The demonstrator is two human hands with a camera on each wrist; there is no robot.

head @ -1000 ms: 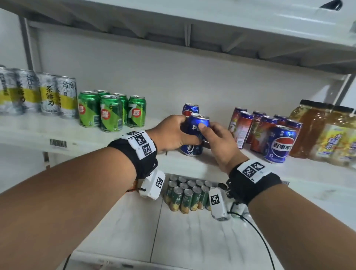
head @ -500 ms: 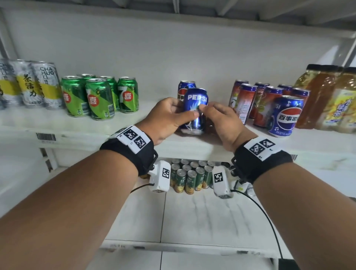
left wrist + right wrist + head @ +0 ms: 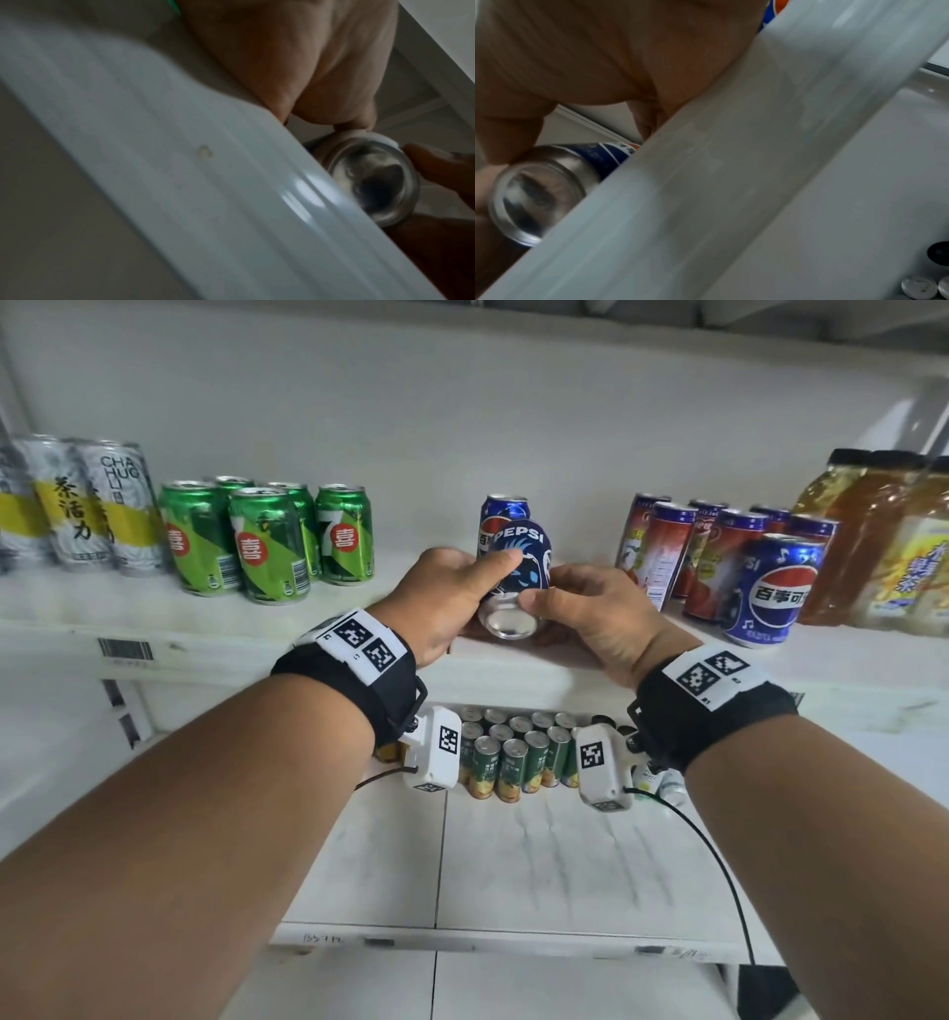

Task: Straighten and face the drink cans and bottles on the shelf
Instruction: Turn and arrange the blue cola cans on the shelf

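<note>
A white shelving unit stands against a plain white wall (image 3: 411, 428), seen from the head camera looking down along two bare forearms. The upper shelf (image 3: 77, 618) carries rows of drinks and has a barcode sticker (image 3: 126, 650) on its front lip. From the left stand tall silver-and-yellow tea cans (image 3: 97, 510) marked "CHA HUO LI" with Chinese characters, then green 7 Up cans (image 3: 267, 546) showing a large "7" and a red circle with a Chinese character. At the far right are amber tea bottles (image 3: 873, 536) with yellow labels, beside red cans (image 3: 719, 562) whose writing is too small to read, and in front of them an upright blue Pepsi can (image 3: 778, 590) with Chinese lettering. On the lower shelf (image 3: 513, 865) sits a cluster of small green cans (image 3: 513, 752). In the middle, at the upper shelf's front edge, both hands are clamped on a blue can reading "PEPSI" (image 3: 518, 567), tilted so its silver base faces the camera: the left hand (image 3: 447, 603) wraps its left side with the thumb across the label, the right hand (image 3: 601, 613) pinches near the base. Another Pepsi can (image 3: 506, 510) stands upright just behind it. Both wrists wear black bands (image 3: 359, 690) with square black-and-white markers.
</note>
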